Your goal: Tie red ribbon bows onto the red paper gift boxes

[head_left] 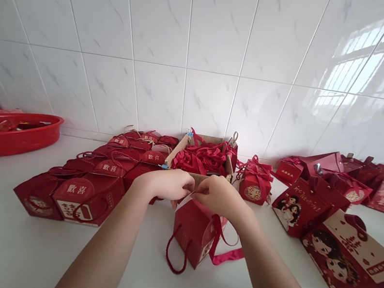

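Left hand [172, 185] and right hand [215, 194]: fingertips close together, pinching the top edge of a red gift box [186, 231]; I can't tell whether on card or cord. Said box: on the counter [140, 278] between the forearms, likely there for two-handed reach; red ribbon [230, 257] trailing right. Just behind: carton [176, 151] of loose ribbons [200, 157], seemingly within easy reach. Left: boxes [87, 195] in close rows, perhaps to save space; farther, red basin [10, 148]. Right: a ribbon-tied box [254, 189], paper bags [353, 259].

window glare on right-hand tiles [365, 62]
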{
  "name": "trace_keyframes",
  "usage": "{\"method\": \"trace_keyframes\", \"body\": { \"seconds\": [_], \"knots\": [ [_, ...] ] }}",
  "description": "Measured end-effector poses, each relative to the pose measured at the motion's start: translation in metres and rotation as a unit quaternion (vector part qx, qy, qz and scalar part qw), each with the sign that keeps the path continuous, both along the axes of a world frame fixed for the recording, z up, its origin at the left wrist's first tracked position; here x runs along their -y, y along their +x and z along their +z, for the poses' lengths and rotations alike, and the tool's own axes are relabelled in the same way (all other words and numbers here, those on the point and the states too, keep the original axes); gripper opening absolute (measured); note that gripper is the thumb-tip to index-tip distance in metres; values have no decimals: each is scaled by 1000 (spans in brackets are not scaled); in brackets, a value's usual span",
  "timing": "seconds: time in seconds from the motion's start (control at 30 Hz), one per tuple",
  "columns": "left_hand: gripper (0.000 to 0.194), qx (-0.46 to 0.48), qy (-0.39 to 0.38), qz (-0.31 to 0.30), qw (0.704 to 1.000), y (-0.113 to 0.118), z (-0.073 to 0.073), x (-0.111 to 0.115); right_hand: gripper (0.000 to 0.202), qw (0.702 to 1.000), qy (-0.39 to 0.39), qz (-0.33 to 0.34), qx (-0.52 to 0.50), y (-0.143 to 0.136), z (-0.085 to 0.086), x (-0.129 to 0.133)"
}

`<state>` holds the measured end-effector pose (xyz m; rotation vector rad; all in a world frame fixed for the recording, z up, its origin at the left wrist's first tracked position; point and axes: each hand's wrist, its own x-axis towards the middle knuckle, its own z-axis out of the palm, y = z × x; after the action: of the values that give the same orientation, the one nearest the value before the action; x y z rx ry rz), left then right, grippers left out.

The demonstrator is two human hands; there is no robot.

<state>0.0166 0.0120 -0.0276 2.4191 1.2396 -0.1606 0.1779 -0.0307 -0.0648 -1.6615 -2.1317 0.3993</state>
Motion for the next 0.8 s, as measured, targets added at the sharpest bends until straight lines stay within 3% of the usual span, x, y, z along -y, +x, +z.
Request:
{"method": "trace_keyframes", "body": {
  "seconds": [0.1,0.17,0.23,0.33,0.43,0.5,0.63,0.8],
  "knots": [
    [10,49,-12,-3,999,-2,-1,-1,18,1000,2,6,-5,2,4,2],
    [10,119,29,5,992,-5,1,0,21,1000,12,0,-18,6,9,6],
    [13,233,97,20,967,-9,5,4,20,999,29,-19,-34,15,16,13],
    [13,434,177,40,882,-14,15,13,19,998,31,-58,-14,35,27,27],
    [8,580,207,46,787,-20,25,22,14,998,-19,-37,41,52,33,40],
    [5,623,224,52,747,-24,30,27,12,995,-69,-2,66,56,35,45],
    [8,655,255,79,707,-34,35,33,31,985,-140,26,95,47,35,43],
    [11,680,221,91,693,-39,39,39,43,981,-157,46,103,35,28,27]
  ]
}}
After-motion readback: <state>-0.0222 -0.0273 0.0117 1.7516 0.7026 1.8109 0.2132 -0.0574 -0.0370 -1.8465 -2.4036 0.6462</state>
